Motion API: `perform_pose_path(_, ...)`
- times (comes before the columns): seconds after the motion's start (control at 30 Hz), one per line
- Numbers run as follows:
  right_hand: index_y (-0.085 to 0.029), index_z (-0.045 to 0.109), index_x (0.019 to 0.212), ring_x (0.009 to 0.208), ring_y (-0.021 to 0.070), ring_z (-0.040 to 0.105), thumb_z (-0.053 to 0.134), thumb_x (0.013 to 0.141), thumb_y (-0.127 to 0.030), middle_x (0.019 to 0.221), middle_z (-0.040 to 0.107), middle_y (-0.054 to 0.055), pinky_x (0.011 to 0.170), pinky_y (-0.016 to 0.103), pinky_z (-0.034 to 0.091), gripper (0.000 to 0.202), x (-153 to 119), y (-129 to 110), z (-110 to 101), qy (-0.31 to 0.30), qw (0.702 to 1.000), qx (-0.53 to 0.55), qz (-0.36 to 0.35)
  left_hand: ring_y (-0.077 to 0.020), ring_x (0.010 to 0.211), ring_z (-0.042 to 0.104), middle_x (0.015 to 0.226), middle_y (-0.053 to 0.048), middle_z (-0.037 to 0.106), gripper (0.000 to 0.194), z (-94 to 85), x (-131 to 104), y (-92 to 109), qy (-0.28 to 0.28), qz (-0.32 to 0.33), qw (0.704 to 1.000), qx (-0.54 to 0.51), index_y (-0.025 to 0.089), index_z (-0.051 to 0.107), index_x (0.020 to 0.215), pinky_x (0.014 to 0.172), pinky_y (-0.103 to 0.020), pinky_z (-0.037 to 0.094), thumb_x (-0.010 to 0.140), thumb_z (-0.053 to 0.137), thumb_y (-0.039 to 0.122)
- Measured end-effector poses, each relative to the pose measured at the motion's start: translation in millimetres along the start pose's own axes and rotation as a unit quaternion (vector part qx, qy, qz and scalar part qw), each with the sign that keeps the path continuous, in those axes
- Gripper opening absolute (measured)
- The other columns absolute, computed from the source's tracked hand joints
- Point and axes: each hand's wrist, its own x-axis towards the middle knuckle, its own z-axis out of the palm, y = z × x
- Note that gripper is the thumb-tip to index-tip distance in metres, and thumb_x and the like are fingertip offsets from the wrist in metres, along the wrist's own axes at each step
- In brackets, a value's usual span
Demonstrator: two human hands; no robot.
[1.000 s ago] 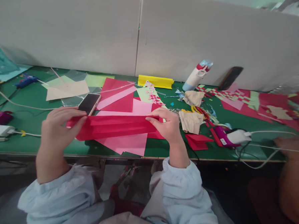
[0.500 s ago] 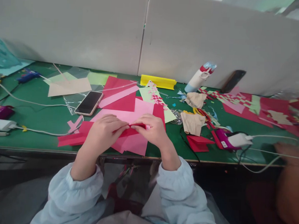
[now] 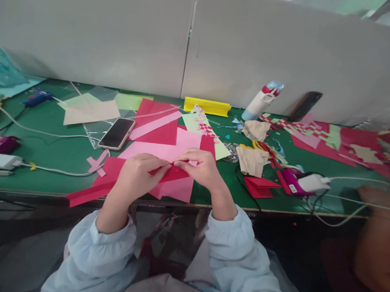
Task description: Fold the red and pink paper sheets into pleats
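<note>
A long folded sheet of red paper (image 3: 91, 192) runs from the lower left under my fingers. My left hand (image 3: 144, 171) pinches its upper edge between thumb and fingers. Close beside it, my right hand (image 3: 197, 165) pinches the same red paper, the fingertips of both hands nearly touching. Beneath lie pink paper sheets (image 3: 176, 189) on the green tabletop. A larger red sheet (image 3: 156, 133) with a pink strip sits behind my hands. My palms and fingers hide the middle of the held paper.
A phone (image 3: 117, 133) lies left of my hands, near a white cable and pink strips. A yellow folded strip (image 3: 206, 106) stands at the back. To the right are a bottle (image 3: 262, 100), beige cloth pieces (image 3: 251, 161) and a purple power strip (image 3: 291, 181). Another person's arm (image 3: 378, 234) is at far right.
The left end of the red paper has swung down and further left, past the table's front edge. Both hands keep their pinch, nearly in place.
</note>
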Motion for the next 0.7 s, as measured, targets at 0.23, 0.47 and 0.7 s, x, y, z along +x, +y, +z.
perform_pose_path(0.23, -0.021, 0.078, 0.078, 0.076, 0.0181, 0.069, 0.071, 0.083, -0.033, 0.079, 0.075, 0.006, 0.071, 0.030, 0.056, 0.015, -1, 11, -15, 0.029, 0.999, -0.006, 0.040, -0.0184, 0.064, 0.071, 0.076, 0.001, 0.078, 0.021, -16.3, -4, -10, -0.071, -0.093, 0.991, 0.058, 0.028, 0.079, 0.077, 0.055, -0.025, 0.049, 0.084, 0.060, 0.033)
perform_pose_path(0.47, -0.023, 0.078, 0.077, 0.076, 0.0189, 0.070, 0.072, 0.081, -0.031, 0.081, 0.076, 0.004, 0.074, 0.033, 0.057, 0.010, -5, 22, -42, 0.102, 0.993, -0.023, 0.054, -0.0192, 0.056, 0.065, 0.065, 0.003, 0.074, 0.013, -37.8, -12, -37, -0.101, -0.164, 0.978, 0.076, 0.032, 0.077, 0.069, 0.052, -0.027, 0.043, 0.076, 0.066, 0.036)
perform_pose_path(0.7, -0.022, 0.078, 0.080, 0.077, 0.0194, 0.070, 0.072, 0.079, -0.032, 0.081, 0.077, 0.002, 0.076, 0.034, 0.055, 0.012, -13, 34, -64, 0.196, 0.974, -0.046, 0.105, -0.0168, 0.059, 0.064, 0.069, 0.003, 0.075, 0.014, -64.3, -28, -66, -0.063, -0.274, 0.958, 0.053, 0.028, 0.078, 0.071, 0.054, -0.023, 0.042, 0.069, 0.072, 0.040)
